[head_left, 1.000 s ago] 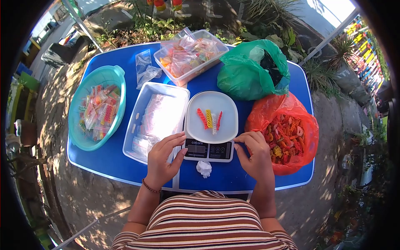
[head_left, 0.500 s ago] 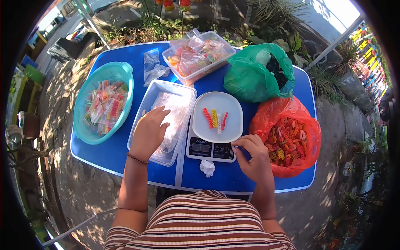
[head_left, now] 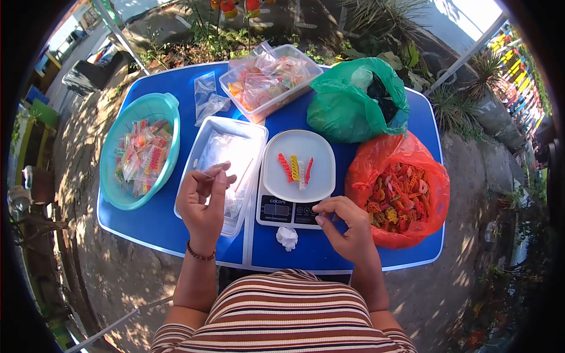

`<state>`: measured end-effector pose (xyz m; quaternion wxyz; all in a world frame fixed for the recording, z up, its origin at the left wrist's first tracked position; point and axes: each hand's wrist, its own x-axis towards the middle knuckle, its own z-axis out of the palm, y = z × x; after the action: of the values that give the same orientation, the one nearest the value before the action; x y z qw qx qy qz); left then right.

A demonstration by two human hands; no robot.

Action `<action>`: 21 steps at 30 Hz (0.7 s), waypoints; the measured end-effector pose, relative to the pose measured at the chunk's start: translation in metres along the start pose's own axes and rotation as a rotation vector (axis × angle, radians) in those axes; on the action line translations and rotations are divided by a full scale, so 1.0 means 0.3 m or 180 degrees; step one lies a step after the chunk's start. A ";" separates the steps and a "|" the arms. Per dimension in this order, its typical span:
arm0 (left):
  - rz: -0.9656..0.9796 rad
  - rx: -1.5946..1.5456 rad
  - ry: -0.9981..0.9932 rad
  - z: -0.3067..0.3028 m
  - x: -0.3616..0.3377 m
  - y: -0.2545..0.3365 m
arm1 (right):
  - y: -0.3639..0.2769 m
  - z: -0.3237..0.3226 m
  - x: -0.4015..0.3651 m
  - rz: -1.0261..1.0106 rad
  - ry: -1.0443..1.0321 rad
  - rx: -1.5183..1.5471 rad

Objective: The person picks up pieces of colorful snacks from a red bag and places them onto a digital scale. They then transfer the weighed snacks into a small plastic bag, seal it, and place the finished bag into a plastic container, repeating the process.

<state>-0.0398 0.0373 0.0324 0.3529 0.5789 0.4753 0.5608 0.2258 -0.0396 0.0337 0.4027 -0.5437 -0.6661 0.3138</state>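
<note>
My left hand [head_left: 203,200] is raised over the white tray [head_left: 263,138] of clear plastic bags [head_left: 223,150]. Its thumb and fingers pinch what looks like a small clear plastic bag, hardly visible against the tray. My right hand [head_left: 347,226] hovers by the right front corner of the kitchen scale [head_left: 268,219], thumb and forefinger slightly apart and nothing seen between them. On the scale's white plate [head_left: 318,150] lie several twisted snack pieces [head_left: 294,169], red, yellow and white. A crumpled white wad [head_left: 287,238] rests in front of the scale.
Left on the blue table [head_left: 153,226] stands a turquoise basin [head_left: 106,170] with filled sachets. Behind are loose clear bags [head_left: 209,100] and a tub [head_left: 282,97] of packed sachets. A green bag [head_left: 335,112] and a red bag [head_left: 432,194] of colourful snacks stand at right.
My left hand has lifted from the bags in the tray and turned, its fingers now closing together. My right hand stays beside the scale. The view has shifted slightly.
</note>
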 end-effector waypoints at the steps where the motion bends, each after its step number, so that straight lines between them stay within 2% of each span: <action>1: -0.0401 -0.0847 -0.0240 0.015 -0.041 0.020 | -0.013 0.027 0.004 0.0183 -0.0007 0.0458; 2: -0.0800 -0.1693 -0.0480 0.028 -0.077 0.033 | -0.031 0.066 0.003 0.0365 -0.0016 0.0916; 4: -0.1391 -0.2048 -0.1140 0.049 -0.146 0.013 | -0.031 0.097 -0.018 0.0719 -0.0087 0.1807; 6: -0.1753 -0.1664 -0.1445 0.057 -0.196 -0.008 | 0.020 0.125 -0.044 0.1050 -0.0205 0.2664; 7: -0.1928 -0.1469 -0.1598 0.060 -0.215 -0.018 | 0.038 0.134 -0.052 0.0886 -0.0044 0.2600; 10: -0.0904 -0.1501 -0.1762 0.067 -0.256 -0.052 | 0.044 0.088 -0.040 0.0227 -0.0100 0.0942; 13: -0.1171 -0.1305 -0.2206 0.061 -0.226 -0.022 | -0.021 0.050 -0.032 -0.0018 -0.0828 0.0520; 15: -0.1338 -0.0867 -0.2717 0.055 -0.201 -0.020 | -0.007 0.084 -0.047 0.0113 -0.0716 0.0585; 18: -0.1626 -0.0906 -0.2283 0.060 -0.220 -0.046 | -0.018 0.116 -0.030 0.0177 -0.0376 0.0621; 19: -0.1285 -0.0524 -0.1980 0.053 -0.226 -0.044 | -0.021 0.120 -0.024 0.0182 -0.0233 0.0630; 21: -0.1255 -0.1034 -0.1422 0.042 -0.227 -0.029 | -0.003 0.134 -0.032 0.0397 -0.0342 0.0393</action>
<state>-0.0234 -0.0228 0.0013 0.6376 0.5206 0.3935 0.4095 0.1910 -0.0483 0.0135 0.3789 -0.5406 -0.6310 0.4074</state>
